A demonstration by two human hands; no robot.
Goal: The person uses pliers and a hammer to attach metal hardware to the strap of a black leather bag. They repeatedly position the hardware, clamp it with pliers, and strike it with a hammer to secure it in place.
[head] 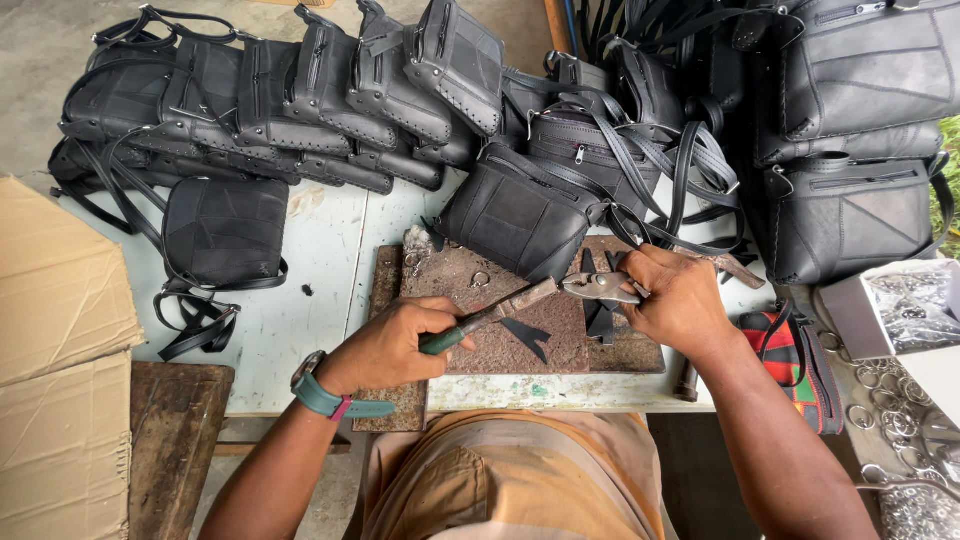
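My left hand (392, 343) grips the green handles of a pair of pliers (520, 302), whose rusty jaws point right. My right hand (682, 300) is closed around a small black leather strap piece (602, 320) and holds it at the plier jaws. Both hands hover over a rusty metal plate (500, 352) lying on the white table (320, 300). A cut black leather scrap (527, 334) lies on the plate under the pliers. A black leather bag (515, 218) rests just beyond the plate. A teal watch sits on my left wrist.
Many black leather bags and straps (330, 90) are stacked across the back of the table. One bag (222, 232) lies alone at the left. Cardboard (55, 340) is at far left, a red patterned pouch (795, 355) and a box of metal rings (915, 305) at right.
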